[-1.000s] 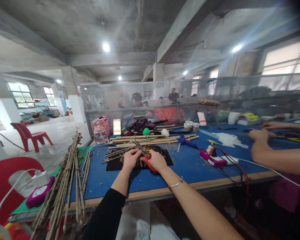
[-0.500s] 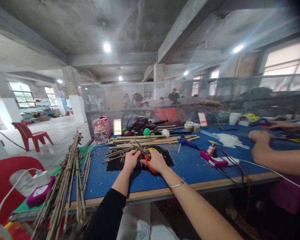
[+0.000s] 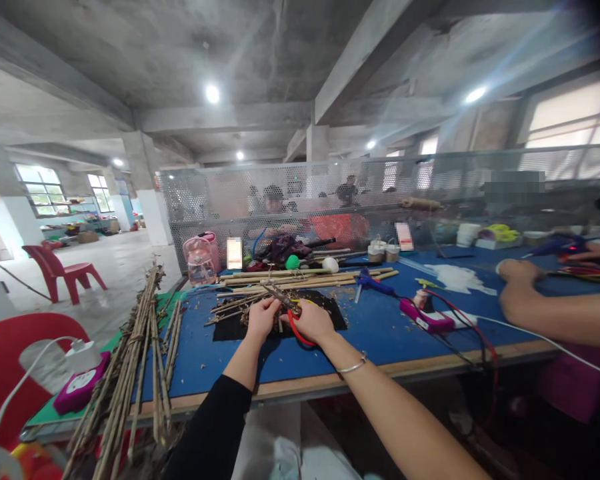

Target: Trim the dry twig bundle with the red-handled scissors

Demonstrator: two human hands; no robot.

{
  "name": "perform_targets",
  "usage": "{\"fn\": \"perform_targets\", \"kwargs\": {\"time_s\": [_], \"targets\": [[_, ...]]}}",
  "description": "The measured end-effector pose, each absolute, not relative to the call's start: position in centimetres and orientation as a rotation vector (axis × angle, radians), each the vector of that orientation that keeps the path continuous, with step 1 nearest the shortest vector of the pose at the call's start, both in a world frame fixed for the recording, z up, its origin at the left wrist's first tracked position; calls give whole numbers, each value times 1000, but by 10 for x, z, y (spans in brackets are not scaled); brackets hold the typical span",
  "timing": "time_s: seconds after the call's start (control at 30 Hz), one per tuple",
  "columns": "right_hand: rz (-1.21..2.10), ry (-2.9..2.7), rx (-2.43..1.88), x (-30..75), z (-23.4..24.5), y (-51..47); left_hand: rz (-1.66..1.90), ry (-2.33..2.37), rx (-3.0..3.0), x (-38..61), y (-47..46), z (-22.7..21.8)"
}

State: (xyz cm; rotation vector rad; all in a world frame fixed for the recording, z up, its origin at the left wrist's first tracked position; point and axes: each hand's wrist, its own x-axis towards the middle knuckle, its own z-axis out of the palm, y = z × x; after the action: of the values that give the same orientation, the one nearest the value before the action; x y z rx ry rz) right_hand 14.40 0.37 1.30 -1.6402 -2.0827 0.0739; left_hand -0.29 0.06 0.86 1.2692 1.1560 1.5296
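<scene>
My right hand is closed around the red-handled scissors, whose metal blades point up and left, away from me. My left hand is pinched just left of the blades, on what looks like a short dry twig; the fingers partly hide it. Both hands are over a black mat strewn with broken twigs and dry scraps. Several thin dry sticks lie on its left part. Behind the mat, longer pale sticks lie across the blue tabletop.
A bundle of dry stalks leans over the table's left end. Right of the mat are a blue glue gun and a purple power strip with cables. A co-worker's arm reaches in from the right. A mesh partition stands behind.
The scissor blades look closer together than before. My hands have barely moved. At the right, the co-worker's far hand and a blue glue gun have shifted right.
</scene>
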Motion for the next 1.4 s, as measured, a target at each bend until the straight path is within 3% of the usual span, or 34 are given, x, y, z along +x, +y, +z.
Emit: {"fn": "perform_targets", "kwargs": {"time_s": [0.4,1.4], "targets": [[176,-2044,-1687,143,13,5,1545,1053,1139,-3,7,4],[-175,-2024,-1459,142,7,8,1464,752,1028,4,7,0]]}}
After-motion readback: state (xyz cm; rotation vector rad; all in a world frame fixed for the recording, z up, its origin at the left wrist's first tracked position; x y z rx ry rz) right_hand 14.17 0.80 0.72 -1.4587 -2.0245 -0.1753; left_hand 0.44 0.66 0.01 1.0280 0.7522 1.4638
